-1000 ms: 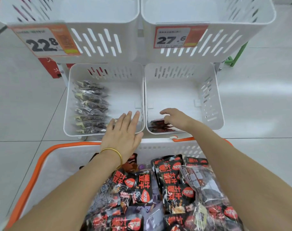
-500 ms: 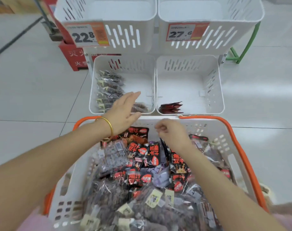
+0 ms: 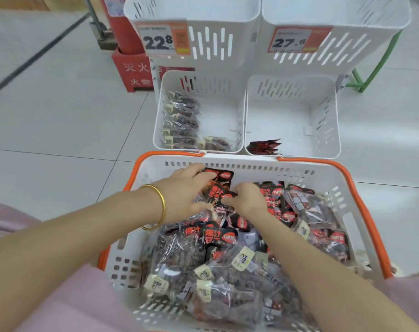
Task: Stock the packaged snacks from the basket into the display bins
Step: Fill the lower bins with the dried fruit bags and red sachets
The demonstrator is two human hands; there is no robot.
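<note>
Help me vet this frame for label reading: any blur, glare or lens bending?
Head view: wide-angle bending bows the basket rim and upper bins; slight softness, so the price tags' big digits read but the small print does not; mild glare on the right floor tiles; even light, faint shadows.

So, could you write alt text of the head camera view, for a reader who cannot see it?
A person's left hand and right hand grip black-and-red snack packets in a full white basket with an orange rim. Beyond it stand two white display bins: the left bin holds a row of clear packets, the right bin only a few red packets.
</note>
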